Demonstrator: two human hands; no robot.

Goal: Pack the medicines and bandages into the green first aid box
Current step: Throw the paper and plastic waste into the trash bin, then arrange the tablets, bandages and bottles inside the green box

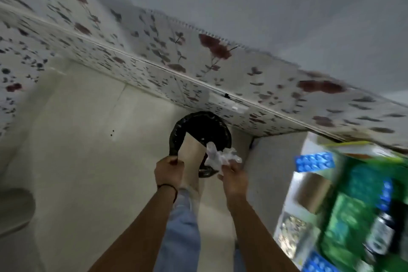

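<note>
A flat brown packet (194,150) is pinched in the left hand (169,166); crumpled plastic wrap (220,157) is clenched in the right hand (234,174), both over a bin (176,137). The green box (362,205) is seen blurred at right.

2 hands (169,169) | 1 bin (199,132) | 2 blue blister packs (314,161)

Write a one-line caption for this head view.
Left hand holds a brown paper bag, right hand crumpled plastic, over a black-lined bin.
</note>
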